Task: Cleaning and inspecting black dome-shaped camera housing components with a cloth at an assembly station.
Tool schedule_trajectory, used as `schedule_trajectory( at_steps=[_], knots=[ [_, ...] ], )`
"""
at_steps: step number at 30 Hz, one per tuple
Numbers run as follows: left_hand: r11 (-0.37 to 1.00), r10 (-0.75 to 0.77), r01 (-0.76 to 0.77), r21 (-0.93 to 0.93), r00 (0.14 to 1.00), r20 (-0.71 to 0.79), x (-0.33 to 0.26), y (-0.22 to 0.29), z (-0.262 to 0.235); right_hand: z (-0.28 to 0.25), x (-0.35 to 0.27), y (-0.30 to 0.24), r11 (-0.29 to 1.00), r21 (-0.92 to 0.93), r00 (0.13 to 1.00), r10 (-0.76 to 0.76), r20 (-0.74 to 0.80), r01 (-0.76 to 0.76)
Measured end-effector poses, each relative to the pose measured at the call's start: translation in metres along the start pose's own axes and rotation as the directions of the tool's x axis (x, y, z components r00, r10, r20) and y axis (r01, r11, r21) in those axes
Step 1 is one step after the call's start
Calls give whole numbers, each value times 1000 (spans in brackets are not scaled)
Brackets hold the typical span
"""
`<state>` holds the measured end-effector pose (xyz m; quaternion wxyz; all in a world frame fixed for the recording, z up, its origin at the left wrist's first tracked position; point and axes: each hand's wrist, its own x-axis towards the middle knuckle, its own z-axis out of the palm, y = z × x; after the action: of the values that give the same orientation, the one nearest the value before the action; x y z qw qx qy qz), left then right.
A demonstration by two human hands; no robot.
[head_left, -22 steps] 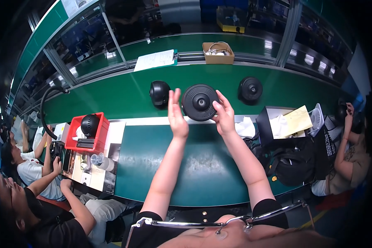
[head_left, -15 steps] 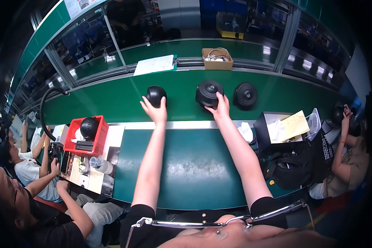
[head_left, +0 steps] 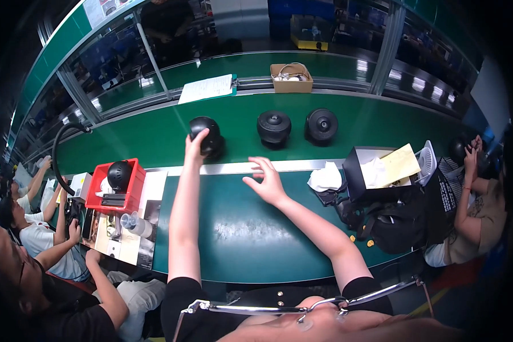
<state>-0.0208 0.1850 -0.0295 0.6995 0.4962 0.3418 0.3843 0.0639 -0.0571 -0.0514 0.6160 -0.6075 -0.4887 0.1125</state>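
Note:
My left hand (head_left: pixel 195 147) is closed on the near left side of a black round housing (head_left: pixel 209 132), with the thumb across its front. The housing is over the green belt, slightly blurred. My right hand (head_left: pixel 266 183) holds nothing, its fingers apart, above the near edge of the belt and the dark green worktop. Beyond it, on the belt, stand two more black round housings: one (head_left: pixel 274 130) with a stepped top, the other (head_left: pixel 321 126) just to its right with a ringed hub facing up. Neither of these is touched.
Left, a red bin (head_left: pixel 138 182) holds a black perforated dome. Right are a black box (head_left: pixel 356 171) with papers, a white cloth (head_left: pixel 326 178) and a black bag (head_left: pixel 399 225). A clipboard (head_left: pixel 208 89) and cardboard box (head_left: pixel 292 85) sit at the back. Co-workers sit on both sides.
My right hand has let go of the stepped-top housing and drawn back toward me. My left hand still holds its housing, which has turned and shifted slightly nearer. The view has shifted a little.

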Motion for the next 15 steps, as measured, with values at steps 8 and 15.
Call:
schedule_trajectory(
  at_steps=[8, 15],
  knots=[
    [757, 493, -529, 384, 848, 194, -107, -15, 41, -15, 9, -50, 955, -178, 917, -280, -284, 236],
    [955, 293, -293, -51, 896, 333, -115, -27, 79, -51, 12, -12, 831, 555, 995, 31, -92, 26]
  ],
)
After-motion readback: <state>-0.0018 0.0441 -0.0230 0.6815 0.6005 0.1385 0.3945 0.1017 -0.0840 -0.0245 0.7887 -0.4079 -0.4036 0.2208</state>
